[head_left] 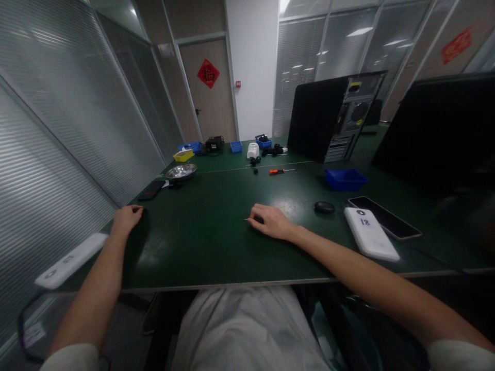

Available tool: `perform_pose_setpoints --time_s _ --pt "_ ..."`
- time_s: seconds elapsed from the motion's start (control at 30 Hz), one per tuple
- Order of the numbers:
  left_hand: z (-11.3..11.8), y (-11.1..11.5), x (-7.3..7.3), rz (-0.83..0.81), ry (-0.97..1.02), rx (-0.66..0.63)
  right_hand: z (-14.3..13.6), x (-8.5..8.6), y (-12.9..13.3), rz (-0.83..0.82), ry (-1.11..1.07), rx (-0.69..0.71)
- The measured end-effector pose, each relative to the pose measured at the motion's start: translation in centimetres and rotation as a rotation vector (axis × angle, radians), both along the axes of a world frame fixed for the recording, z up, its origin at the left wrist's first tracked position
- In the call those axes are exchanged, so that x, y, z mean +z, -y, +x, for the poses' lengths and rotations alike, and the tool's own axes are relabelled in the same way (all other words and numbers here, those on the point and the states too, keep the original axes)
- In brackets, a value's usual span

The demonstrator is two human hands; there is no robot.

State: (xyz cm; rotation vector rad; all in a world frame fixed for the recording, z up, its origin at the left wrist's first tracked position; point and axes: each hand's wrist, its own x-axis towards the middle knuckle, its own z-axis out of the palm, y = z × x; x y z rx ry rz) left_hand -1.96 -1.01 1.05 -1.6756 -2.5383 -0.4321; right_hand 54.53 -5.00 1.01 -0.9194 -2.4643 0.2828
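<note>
Lying low over the dark green tabletop [201,242], the right hand [271,221] has its thumb and curled fingers closed around a small, slim, black object [258,220] near the middle of the table's front half. Only part of this object shows: a dark, smooth-looking body sits between thumb and fingers, and a thin, pale, pin-like tip sticks out past the fingertips, pointing left and nearly level with the table. The rest is hidden by the hand, and the picture is too coarse to tell its full shape or any markings. The left hand [128,218] rests at the table's left edge, its thumb and forefinger drawn close together; whether anything is pinched there cannot be told. Just beyond it lies a flat, black, rectangular slab [151,190], with a round, shiny metal dish [181,172] farther back. Well ahead of the right hand lies an orange-and-black screwdriver [277,171] with its shaft pointing right. To that hand's right are a rounded, black computer mouse [324,207] and, near the forearm, a white, oblong device [369,234] marked 18.
</note>
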Motion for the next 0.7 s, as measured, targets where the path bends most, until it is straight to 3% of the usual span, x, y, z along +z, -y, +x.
perform_pose_setpoints --time_s 0.3,0.7 --pt "-0.4 0.3 -0.7 0.082 -0.013 -0.01 0.0 0.1 0.0 -0.009 -0.001 0.015" --pt "0.7 0.7 -0.2 0.063 -0.081 -0.042 -0.1 0.3 0.1 -0.016 0.002 0.027"
